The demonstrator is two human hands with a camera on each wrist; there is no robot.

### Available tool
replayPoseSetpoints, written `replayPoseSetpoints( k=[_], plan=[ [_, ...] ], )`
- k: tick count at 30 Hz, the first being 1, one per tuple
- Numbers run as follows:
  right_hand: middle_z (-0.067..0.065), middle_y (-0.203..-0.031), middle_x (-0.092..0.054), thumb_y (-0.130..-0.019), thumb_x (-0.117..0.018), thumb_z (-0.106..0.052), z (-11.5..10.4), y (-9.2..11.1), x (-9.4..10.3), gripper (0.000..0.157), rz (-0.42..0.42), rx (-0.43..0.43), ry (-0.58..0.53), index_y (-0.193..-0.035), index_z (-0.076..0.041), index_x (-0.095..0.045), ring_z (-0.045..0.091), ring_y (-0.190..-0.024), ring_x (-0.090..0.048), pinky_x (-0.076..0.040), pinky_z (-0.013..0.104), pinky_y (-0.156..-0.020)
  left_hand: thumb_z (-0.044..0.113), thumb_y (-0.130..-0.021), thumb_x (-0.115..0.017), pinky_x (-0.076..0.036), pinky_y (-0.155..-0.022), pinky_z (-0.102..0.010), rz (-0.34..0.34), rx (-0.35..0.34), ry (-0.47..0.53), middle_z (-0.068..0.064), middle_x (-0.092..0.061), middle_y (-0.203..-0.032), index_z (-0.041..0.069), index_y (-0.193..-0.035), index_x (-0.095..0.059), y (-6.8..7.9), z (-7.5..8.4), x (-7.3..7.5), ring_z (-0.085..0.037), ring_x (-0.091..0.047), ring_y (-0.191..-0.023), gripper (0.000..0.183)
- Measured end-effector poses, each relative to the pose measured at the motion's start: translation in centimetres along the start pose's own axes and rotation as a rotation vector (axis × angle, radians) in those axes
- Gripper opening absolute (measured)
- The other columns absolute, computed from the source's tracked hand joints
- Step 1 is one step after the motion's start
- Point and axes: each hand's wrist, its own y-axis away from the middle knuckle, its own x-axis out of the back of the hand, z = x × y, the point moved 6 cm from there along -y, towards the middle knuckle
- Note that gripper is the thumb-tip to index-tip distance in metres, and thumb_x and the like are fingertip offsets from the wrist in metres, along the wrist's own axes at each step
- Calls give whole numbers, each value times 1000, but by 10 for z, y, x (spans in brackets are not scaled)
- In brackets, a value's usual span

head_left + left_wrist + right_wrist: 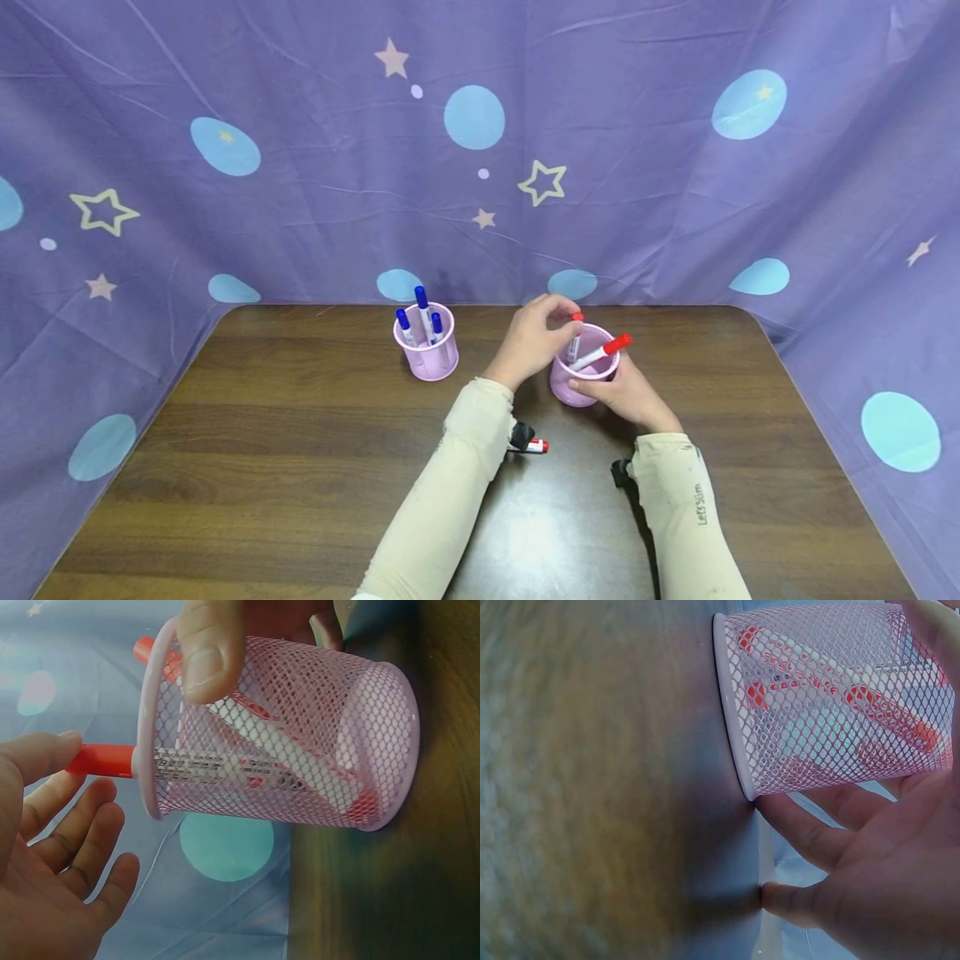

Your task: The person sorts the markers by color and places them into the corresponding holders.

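My left hand (534, 340) pinches the red cap of a whiteboard marker (106, 760) between thumb and finger. That marker stands inside a pink mesh pen cup (572, 392), with its cap above the rim. My right hand (633, 395) grips the cup's side, thumb near the rim in front. A second red-capped marker (600, 354) leans across the cup's inside, its cap poking past the rim on the right. In the left wrist view both markers show through the mesh. Below my left wrist, another red-capped marker (537, 447) lies on the table, partly hidden by the sleeve and wrist camera.
To the left stands another pink mesh cup (431, 364), with several blue-capped markers (422, 302) upright in it. Both cups are near the back edge of the wooden table (285, 467). A purple curtain (315, 167) with stars and dots hangs right behind.
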Motion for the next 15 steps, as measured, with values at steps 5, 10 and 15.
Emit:
replayPoseSetpoints(
  k=[5,10,15],
  plan=[
    [22,-128,-59,-84,-81,-8,1,0,0,72,3,-8,3,-143,3,-41,34,-117,-57,-45,33,-100,17,-91,-75,-47,-90,-24,-6,2,-5,-1,-69,-106,10,-109,-72,-1,2,1,-14,-62,-99,20],
    [22,-128,-59,-84,-81,-9,-1,0,-1,70,5,-11,9,-142,3,-43,34,-117,-57,-44,38,-102,17,-91,-75,-47,-90,-24,-9,3,14,-1,-69,-106,9,-109,-72,-1,4,3,-14,-62,-100,20],
    [22,-127,-60,-84,-81,-10,-1,0,0,70,8,-27,15,-142,2,-44,34,-117,-57,-43,43,-103,16,-91,-76,-48,-90,-26,-7,7,29,-1,-68,-106,9,-108,-72,-1,6,5,-15,-62,-100,19]
  ],
)
